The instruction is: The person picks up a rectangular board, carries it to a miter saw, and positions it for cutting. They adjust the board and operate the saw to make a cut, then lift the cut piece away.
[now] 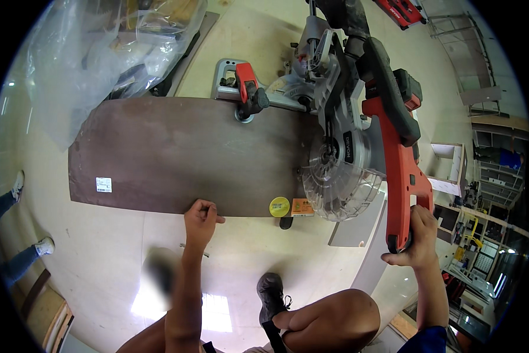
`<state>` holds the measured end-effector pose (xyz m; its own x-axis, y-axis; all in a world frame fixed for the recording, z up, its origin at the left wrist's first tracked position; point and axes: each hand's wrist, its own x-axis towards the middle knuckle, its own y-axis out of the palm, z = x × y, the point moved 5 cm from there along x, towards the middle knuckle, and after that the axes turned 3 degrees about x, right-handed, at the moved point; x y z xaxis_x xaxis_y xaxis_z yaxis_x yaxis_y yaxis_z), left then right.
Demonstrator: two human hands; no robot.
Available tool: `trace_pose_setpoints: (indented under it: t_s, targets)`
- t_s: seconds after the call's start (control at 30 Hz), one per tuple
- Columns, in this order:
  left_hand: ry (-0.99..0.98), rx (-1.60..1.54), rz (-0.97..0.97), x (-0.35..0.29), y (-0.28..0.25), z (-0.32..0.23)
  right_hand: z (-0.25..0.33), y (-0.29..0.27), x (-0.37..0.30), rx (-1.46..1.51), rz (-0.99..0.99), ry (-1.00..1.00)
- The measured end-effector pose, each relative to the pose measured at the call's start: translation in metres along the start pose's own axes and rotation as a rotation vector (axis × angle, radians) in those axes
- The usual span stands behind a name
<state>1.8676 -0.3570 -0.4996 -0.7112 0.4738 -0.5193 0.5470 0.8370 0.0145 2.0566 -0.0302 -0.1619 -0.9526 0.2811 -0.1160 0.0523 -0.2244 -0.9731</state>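
A wide brown board [199,153] lies under a mitre saw [347,117] with a clear blade guard. My left hand [201,220] is closed at the board's near edge, fingers curled over it and thumb pointing right. My right hand [420,238] wraps round the rear of the saw's red handle [398,176], its thumb sticking out to the left. A red-levered clamp [248,88] presses on the board's far edge. Near the guard, a yellow round sticker [279,206] and an orange label [302,206] show; a white label [103,185] is at the board's left.
Clear plastic sheeting [76,70] covers things at the far left. Beneath the saw's right side is a grey panel piece [352,229]. My shoe [270,294] stands on the pale floor. Another person's feet [43,246] show at the left. Shelves and a red case [401,13] are at the right.
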Motion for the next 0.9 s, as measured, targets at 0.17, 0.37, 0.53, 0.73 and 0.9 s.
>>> trace_pose_setpoints:
  t_s: [0.17,0.37,0.53,0.73,0.9]
  targets:
    - [0.006,-0.204,-0.191,-0.023,-0.007,0.035,0.011,0.003,0.007,-0.035,-0.035,-0.024]
    - [-0.430,-0.576,-0.574,-0.020,-0.030,0.046,0.007,0.002,-0.002,-0.035,-0.026,0.043]
    - [-0.148,-0.660,-0.428,0.021,-0.092,0.028,0.010,0.003,0.001,-0.022,-0.101,0.007]
    - [-0.547,-0.232,-0.289,-0.001,-0.081,0.016,0.010,-0.004,-0.006,-0.007,-0.177,0.019]
    - [0.155,0.582,-0.052,0.005,-0.020,-0.093,0.014,-0.034,0.003,-0.011,-0.216,0.000]
